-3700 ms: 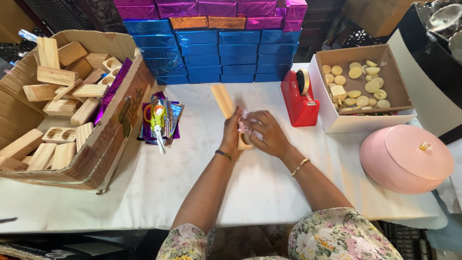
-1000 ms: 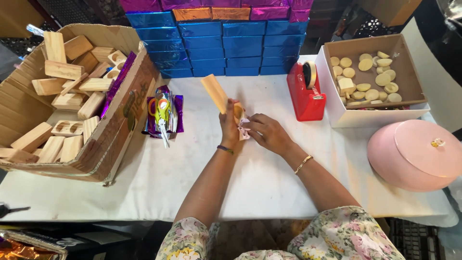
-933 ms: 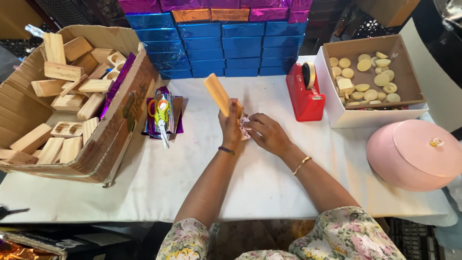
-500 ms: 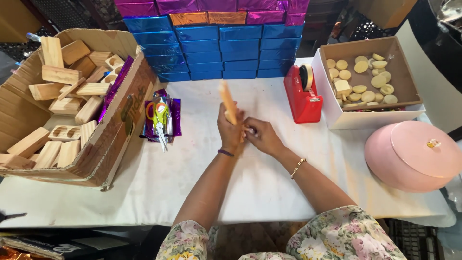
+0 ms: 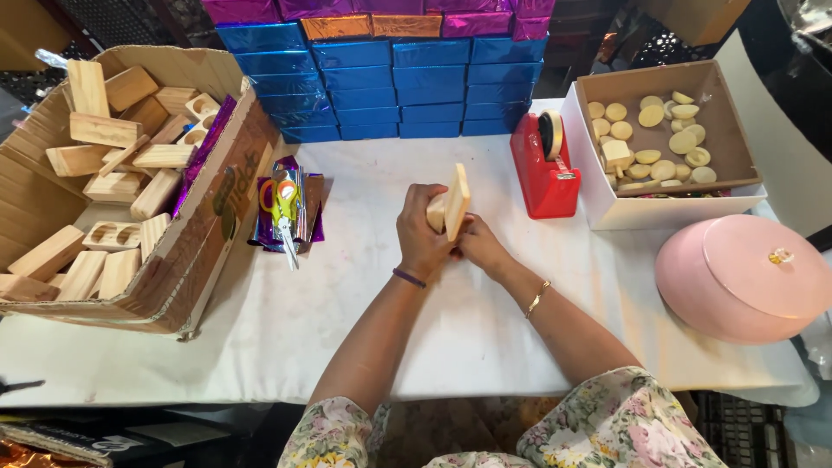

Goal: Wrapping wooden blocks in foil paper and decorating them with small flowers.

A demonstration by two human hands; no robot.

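Hands, left hand (image 5: 422,234) and right hand (image 5: 479,247), grip wooden block (image 5: 455,201) upright (red tape dispenser (image 5: 544,169) near).

Near the middle of the white-covered tabletop (image 5: 260,338), the left hand (image 5: 422,232) grips a flat rectangular block of pale wood (image 5: 455,201) held on edge, while the right hand (image 5: 479,244) touches its lower end from the other side. At the left edge sits an open cardboard box of similar wooden blocks (image 5: 113,173), with scissors on purple foil sheets (image 5: 286,208) just beside it. Toward the back right corner stand a red tape dispenser (image 5: 544,169), a white box of pale round discs (image 5: 663,143) and a pink round lidded container (image 5: 745,277), and shiny blue wrapped boxes (image 5: 390,78) are stacked along the back edge.
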